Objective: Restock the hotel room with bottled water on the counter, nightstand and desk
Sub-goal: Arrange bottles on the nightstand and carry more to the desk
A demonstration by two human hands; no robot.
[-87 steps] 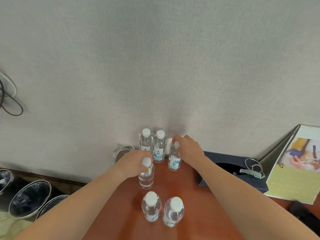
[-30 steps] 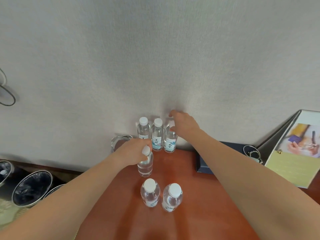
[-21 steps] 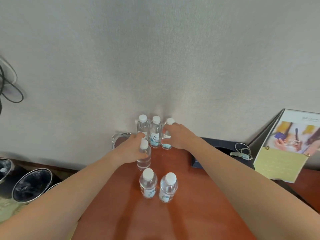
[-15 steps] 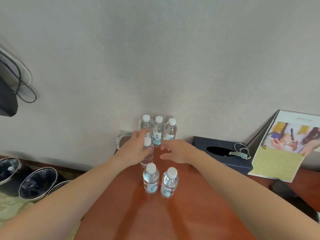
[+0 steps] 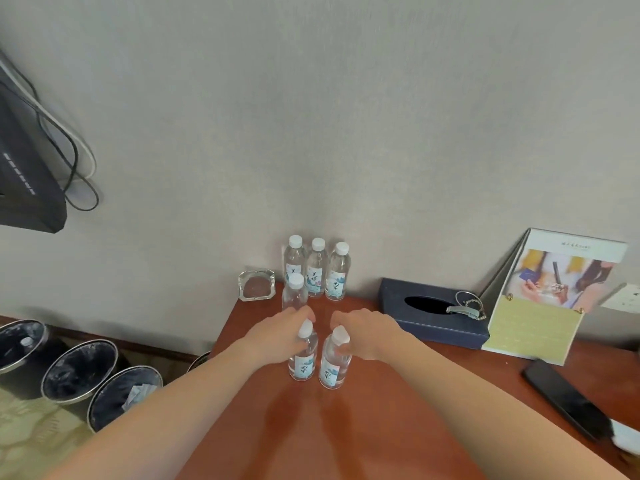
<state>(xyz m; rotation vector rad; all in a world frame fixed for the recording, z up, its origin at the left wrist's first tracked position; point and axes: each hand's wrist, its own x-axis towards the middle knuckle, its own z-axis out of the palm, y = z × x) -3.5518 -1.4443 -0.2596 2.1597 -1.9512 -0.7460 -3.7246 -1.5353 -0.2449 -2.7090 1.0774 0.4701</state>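
Fingers (image 5: 302, 314) of the left hand (image 5: 277, 337) and right hand (image 5: 367, 336) are each closed round a clear white-capped plastic bottle (image 5: 302, 363), presumably to be carried onward.

Middle bottle (image 5: 294, 294) base behind left hand (image 5: 277, 336).

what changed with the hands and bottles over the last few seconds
The right hand pushed the third back-row bottle into line by the wall and let go; the left hand released the lone middle bottle. Both drew back: the left now grips the near-left bottle, the right the near-right bottle. Ashtray and tissue box stayed put.
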